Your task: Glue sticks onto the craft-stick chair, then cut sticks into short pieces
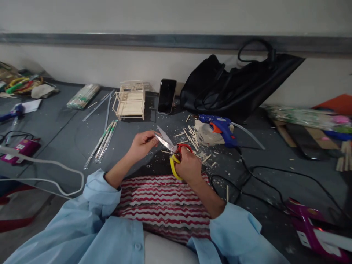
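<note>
My right hand grips a pair of scissors with one red and one yellow handle. Their blades are apart and point up and left. Close to the blade tips, my left hand is closed in a pinch; whatever its fingers hold is too small to make out. Short cut wooden stick pieces and pale crumbs lie just beyond the scissors. To their right, a blue glue gun with an orange trigger rests on a crumpled pale lump. A small stick-built furniture model stands behind my left hand.
A phone leans upright near the wall, beside a black bag. Wrapped stick packets lie at left. Black cables cross the right side toward a purple power strip. A striped cloth covers my lap.
</note>
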`<state>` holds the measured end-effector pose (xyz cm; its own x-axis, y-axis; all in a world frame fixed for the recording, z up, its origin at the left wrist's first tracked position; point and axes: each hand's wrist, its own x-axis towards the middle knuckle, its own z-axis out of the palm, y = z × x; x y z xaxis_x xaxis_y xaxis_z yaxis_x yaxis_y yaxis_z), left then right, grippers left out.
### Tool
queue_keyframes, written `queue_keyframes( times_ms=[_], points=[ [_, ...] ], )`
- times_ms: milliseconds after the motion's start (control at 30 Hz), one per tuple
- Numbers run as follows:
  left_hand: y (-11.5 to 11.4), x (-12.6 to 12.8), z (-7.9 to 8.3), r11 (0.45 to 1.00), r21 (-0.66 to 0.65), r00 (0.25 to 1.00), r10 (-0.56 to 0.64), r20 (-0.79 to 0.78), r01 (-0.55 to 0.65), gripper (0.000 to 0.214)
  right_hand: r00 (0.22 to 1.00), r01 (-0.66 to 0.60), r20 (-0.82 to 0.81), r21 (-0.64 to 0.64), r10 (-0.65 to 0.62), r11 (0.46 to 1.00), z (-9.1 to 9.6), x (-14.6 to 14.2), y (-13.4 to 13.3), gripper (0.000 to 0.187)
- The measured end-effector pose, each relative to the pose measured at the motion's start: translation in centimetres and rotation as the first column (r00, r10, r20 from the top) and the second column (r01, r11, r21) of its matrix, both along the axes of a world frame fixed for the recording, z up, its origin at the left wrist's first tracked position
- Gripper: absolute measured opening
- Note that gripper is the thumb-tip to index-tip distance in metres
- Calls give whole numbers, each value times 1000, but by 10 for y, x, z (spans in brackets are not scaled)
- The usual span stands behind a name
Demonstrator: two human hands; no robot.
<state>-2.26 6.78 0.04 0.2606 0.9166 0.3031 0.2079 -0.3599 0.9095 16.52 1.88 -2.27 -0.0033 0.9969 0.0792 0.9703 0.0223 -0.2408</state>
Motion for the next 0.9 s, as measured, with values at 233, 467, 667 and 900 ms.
queue_keyframes(
  times_ms=[233, 467, 667, 900],
  points=[
    [3, -4, -1, 1000, 22, 999, 2, -43, -1, 20, 998, -38, -58, -78, 34, 996, 0, 0, 1, 19],
    [4, -4, -5, 1000, 19, 1000, -10, -16, 10, 22, 987, -91, -140, -110, 75, 990, 1, 0, 1, 20],
    [2, -3, 1, 998, 65, 998, 17, -65, -13, 21, 983, -105, -164, -127, 83, 986, 3, 0, 0, 17],
    [1, -2, 1, 994, 95, 993, 64, -100, -54, 22, 995, -82, -60, -127, 75, 988, 5, -3, -1, 18]
  ],
)
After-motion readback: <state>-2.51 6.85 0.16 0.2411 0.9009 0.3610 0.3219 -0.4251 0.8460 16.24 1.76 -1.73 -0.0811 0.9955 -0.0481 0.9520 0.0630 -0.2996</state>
